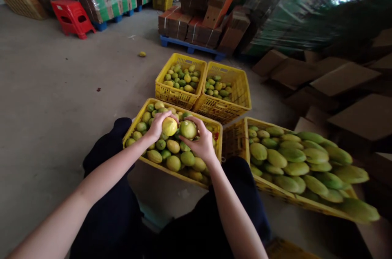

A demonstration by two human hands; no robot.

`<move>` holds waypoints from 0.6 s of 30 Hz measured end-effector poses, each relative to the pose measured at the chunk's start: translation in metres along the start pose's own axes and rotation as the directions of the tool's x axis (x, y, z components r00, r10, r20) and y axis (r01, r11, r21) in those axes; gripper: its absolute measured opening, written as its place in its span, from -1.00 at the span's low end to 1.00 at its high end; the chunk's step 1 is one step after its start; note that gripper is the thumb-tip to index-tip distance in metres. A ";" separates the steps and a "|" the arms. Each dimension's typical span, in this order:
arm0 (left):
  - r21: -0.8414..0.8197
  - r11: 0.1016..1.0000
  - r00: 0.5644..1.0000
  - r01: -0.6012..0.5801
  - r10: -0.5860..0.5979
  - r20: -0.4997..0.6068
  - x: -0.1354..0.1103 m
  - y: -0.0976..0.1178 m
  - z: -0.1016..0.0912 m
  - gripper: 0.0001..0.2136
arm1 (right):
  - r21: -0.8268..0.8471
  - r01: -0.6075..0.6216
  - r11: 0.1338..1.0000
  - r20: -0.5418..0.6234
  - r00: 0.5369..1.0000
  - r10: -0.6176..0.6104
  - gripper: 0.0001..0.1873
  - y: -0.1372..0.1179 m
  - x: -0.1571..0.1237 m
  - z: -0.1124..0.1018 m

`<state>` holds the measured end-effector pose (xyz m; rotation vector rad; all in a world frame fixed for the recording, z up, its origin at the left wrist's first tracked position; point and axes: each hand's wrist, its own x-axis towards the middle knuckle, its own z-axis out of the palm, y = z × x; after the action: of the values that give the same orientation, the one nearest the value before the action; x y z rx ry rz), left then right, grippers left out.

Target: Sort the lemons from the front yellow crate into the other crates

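Note:
My left hand is closed around a yellow papaya. A greener papaya is gripped in my right hand, its blunt end turned toward me. Both fruits are held side by side above a yellow plastic crate between my knees. That crate is full of green and yellowish papayas. My fingertips are partly hidden behind the fruit.
Two yellow crates with smaller amounts of fruit stand just beyond. At right, another crate is heaped with papayas. Flattened cartons lie farther right. A blue pallet bears cardboard stacks; a red stool stands back left.

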<state>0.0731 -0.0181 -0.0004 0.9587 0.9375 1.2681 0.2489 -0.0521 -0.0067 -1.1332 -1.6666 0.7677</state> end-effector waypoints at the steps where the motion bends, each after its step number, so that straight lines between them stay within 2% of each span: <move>1: 0.041 0.998 0.999 -0.047 0.048 -0.018 -0.001 -0.001 0.000 -0.65 | -0.080 0.062 0.995 0.033 0.998 -0.059 -0.44 -0.001 -0.001 0.000; 3: 0.072 0.994 0.995 -0.085 0.088 -0.048 -0.003 -0.002 0.001 -0.66 | -0.165 0.131 0.978 0.064 0.990 -0.122 -0.51 0.000 -0.003 0.002; 5: 0.029 0.998 0.995 -0.052 0.054 -0.086 -0.002 -0.002 0.002 -0.68 | -0.216 0.149 0.965 0.057 0.989 -0.140 -0.52 0.002 -0.005 0.004; 8: -0.213 0.969 0.979 0.125 -0.155 -0.133 0.002 -0.001 0.005 -0.71 | -0.230 0.162 0.960 0.072 0.986 -0.149 -0.49 0.004 -0.006 0.006; 10: -0.446 0.861 0.930 0.245 -0.338 -0.141 0.005 0.001 0.006 -0.75 | -0.197 0.150 0.969 0.105 0.986 -0.131 -0.48 0.002 -0.008 0.007; 13: -0.694 0.654 0.845 0.301 -0.521 -0.125 0.008 0.004 0.006 -0.80 | -0.081 0.043 0.996 0.129 0.991 -0.033 -0.51 -0.002 -0.010 0.012; 15: -0.751 0.595 0.833 0.287 -0.542 -0.111 0.008 0.004 0.004 -0.79 | 0.021 -0.048 0.999 0.119 0.992 0.045 -0.51 -0.005 -0.010 0.016; 18: -0.762 0.611 0.879 0.216 -0.461 -0.120 0.008 0.000 0.002 -0.77 | 0.119 -0.149 0.982 0.111 0.985 0.136 -0.48 -0.007 -0.008 0.021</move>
<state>0.0751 -0.0103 0.0003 -0.0777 0.6852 1.3015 0.2281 -0.0620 -0.0109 -1.1485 -1.6081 1.0235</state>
